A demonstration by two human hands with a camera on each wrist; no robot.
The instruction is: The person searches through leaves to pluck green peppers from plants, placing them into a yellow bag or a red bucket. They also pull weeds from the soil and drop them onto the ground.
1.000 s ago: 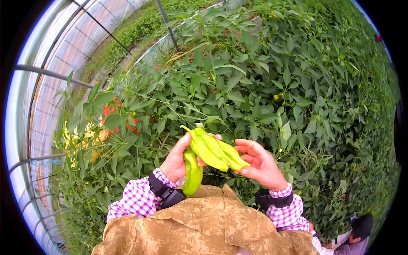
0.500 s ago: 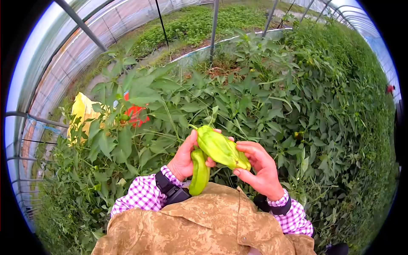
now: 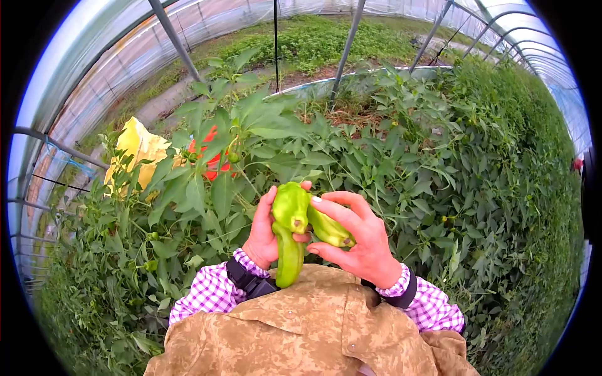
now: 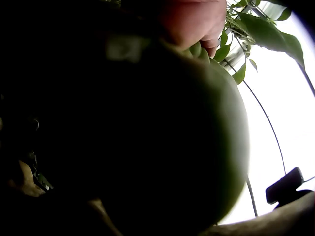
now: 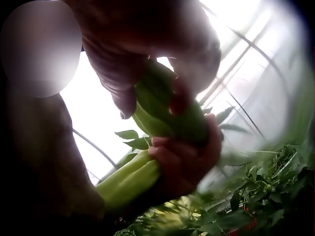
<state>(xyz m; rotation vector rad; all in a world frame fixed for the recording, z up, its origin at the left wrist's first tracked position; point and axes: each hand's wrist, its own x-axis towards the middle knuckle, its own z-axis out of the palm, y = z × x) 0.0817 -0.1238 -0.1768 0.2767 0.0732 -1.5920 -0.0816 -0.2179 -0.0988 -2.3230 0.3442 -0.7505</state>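
My left hand (image 3: 260, 235) holds light green peppers in front of my chest. One long pepper (image 3: 288, 257) hangs down from its palm, and a broader pepper (image 3: 291, 205) sits above with its blunt tip toward me. My right hand (image 3: 367, 241) grips another pepper (image 3: 329, 227) beside them, fingers over the top and thumb underneath. In the right wrist view, the right thumb and fingers straddle a pepper (image 5: 157, 101) above the curled left fingers (image 5: 177, 162). Close to the left wrist camera, a pepper (image 4: 234, 123) looms large and mostly dark.
Dense pepper plants (image 3: 401, 188) surround my hands in front and on both sides. At the left, a yellow bag (image 3: 135, 153) and something red (image 3: 213, 150) show among the leaves. Metal hoops and poles (image 3: 348, 53) carry the clear plastic tunnel wall.
The bundled peppers have been spread apart, one turning tip toward me and another moving right with my right hand. My view has tilted up, and the person at lower right has left it.
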